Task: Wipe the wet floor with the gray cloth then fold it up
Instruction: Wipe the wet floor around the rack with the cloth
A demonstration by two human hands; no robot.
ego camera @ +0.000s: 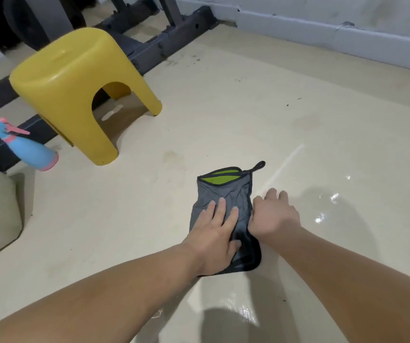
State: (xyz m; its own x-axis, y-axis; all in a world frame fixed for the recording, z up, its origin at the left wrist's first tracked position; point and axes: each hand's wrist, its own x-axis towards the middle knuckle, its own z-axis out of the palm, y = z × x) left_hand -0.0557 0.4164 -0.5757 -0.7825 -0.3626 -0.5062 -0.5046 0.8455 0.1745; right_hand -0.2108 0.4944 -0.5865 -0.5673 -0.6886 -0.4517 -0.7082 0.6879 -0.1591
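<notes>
- Blue spray bottle (29, 147) with pink trim, far left, upright, just in front of dark metal frame (149, 55).
- Yellow plastic stool (75, 90) just right of bottle, standing over frame bar.
- Left hand (215, 231) flat on gray cloth (226, 194), fingers straight, slightly apart, pressing down.
- Cloth at centre on floor (347, 157), folded narrow; green inner face showing at far end, black loop at far corner.
- Right hand (274, 215) touching cloth's right edge, knuckles up; fingertips hidden, grip impossible to tell.
- Glossy wet patches on beige floor right of hands.
</notes>
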